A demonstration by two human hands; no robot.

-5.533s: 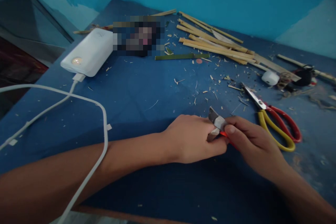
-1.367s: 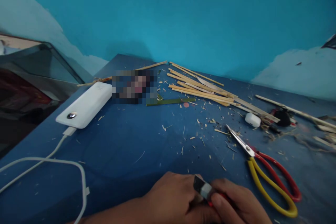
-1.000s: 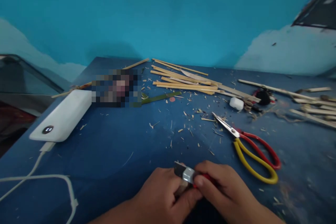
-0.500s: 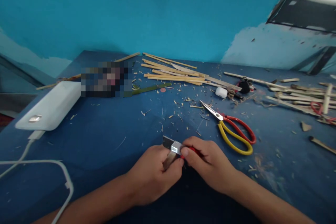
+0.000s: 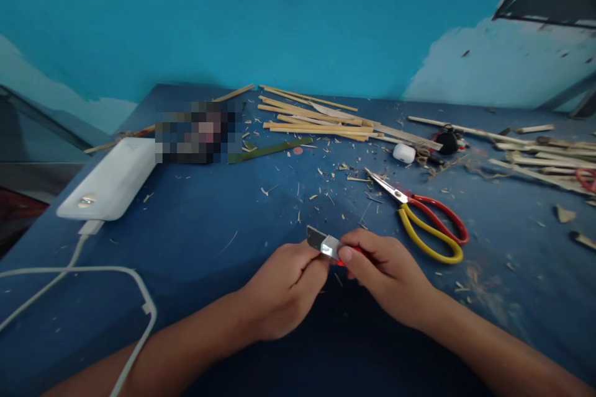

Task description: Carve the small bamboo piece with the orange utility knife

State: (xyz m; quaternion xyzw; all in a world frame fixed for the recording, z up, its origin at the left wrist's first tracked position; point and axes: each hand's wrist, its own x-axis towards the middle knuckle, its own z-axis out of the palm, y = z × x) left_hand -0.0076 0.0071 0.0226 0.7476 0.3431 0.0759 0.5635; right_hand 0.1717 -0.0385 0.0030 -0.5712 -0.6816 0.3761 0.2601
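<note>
My right hand (image 5: 388,276) is closed around the red handle of a utility knife (image 5: 329,247). The knife's short, wide blade points left and away from me, over the fingers of my left hand (image 5: 288,291). My left hand is closed right beside the blade. Half a second ago a thin brownish strip, seemingly bamboo, showed between its thumb and fingers; now the fingers hide it. To the right of my right hand lie scissors (image 5: 419,214) with one red and one yellow handle, their tips pointing to the far left.
Pale bamboo sticks (image 5: 321,127) lie by the wall, with a green strip (image 5: 272,150) in front. A white power bank (image 5: 109,180) and its cable (image 5: 135,279) are on the left. Another pile of sticks (image 5: 549,158) and a white earbud case (image 5: 404,153) lie right; shavings litter the blue table (image 5: 200,217).
The view has shifted, so the table's things sit further right and slightly higher. My left hand has turned, and the brownish strip no longer shows. The knife stays in my right hand.
</note>
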